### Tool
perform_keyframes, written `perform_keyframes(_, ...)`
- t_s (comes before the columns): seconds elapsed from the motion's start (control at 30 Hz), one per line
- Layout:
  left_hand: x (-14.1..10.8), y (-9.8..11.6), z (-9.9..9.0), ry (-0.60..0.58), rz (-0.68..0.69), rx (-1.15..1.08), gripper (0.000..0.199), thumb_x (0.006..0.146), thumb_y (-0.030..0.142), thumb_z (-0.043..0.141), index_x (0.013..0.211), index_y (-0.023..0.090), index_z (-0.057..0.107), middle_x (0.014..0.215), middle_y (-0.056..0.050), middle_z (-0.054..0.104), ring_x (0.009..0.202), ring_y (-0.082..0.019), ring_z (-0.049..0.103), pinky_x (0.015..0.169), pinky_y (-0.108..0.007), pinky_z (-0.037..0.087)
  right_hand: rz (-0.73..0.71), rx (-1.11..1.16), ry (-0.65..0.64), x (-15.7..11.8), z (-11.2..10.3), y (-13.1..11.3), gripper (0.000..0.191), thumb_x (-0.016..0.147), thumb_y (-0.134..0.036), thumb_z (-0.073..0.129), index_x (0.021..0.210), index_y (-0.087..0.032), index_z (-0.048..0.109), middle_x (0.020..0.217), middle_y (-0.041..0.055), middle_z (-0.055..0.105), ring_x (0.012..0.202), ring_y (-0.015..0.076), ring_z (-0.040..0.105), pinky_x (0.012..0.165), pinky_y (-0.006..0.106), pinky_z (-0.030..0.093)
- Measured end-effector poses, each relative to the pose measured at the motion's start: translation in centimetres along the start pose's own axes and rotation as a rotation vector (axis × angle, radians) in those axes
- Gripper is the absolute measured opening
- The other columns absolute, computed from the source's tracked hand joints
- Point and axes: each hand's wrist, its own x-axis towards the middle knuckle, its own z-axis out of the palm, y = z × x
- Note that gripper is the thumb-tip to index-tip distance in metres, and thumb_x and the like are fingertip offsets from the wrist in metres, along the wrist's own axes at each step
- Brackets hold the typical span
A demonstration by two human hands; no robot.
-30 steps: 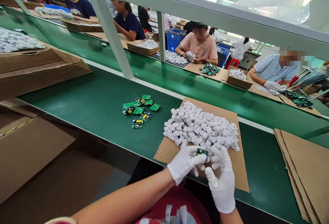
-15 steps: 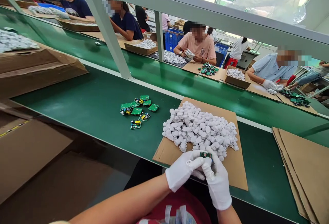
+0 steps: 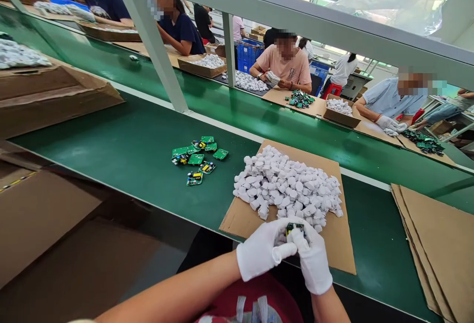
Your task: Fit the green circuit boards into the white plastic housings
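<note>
Both my hands wear white gloves and meet at the near edge of a cardboard sheet (image 3: 242,219). Between them is a small green circuit board (image 3: 291,227) with a yellow part on it, partly covered by fingers. My left hand (image 3: 264,248) curls around it from the left, thumb pointing right. My right hand (image 3: 312,256) closes on it from the right, with its thumb over the board's face. Just beyond the hands, a heap of small white plastic pieces (image 3: 289,182) lies on the cardboard. Several loose circuit boards (image 3: 195,159) rest on the green bench to the left.
A grey metal frame (image 3: 155,51) rises over the green bench (image 3: 111,135). Stacked cardboard sheets (image 3: 437,244) lie at the right, a cardboard tray (image 3: 55,98) of white pieces at the left. Across the green belt (image 3: 237,110), several people (image 3: 285,63) work beside boxes and heaps.
The circuit board has turned between my hands, so its yellow part now shows. My right thumb has moved up onto the board, and the left thumb has lowered.
</note>
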Motion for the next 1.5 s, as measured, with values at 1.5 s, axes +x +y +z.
perform_keyframes(1.5, -0.2, 0.2, -1.1, -0.037, -0.350, -0.433, 0.053, 0.062, 0.036, 0.077, 0.108, 0.014, 0.062, 0.086, -0.010, 0.065, 0.071, -0.015, 0.065, 0.059, -0.020, 0.050, 0.077, 0.103, -0.125, 0.2, -0.1, -0.8, 0.059, 0.080, -0.058, 0.051, 0.129, -0.024, 0.052, 0.122, 0.0084, 0.059, 0.118, 0.0258, 0.048, 0.104, 0.041, 0.034)
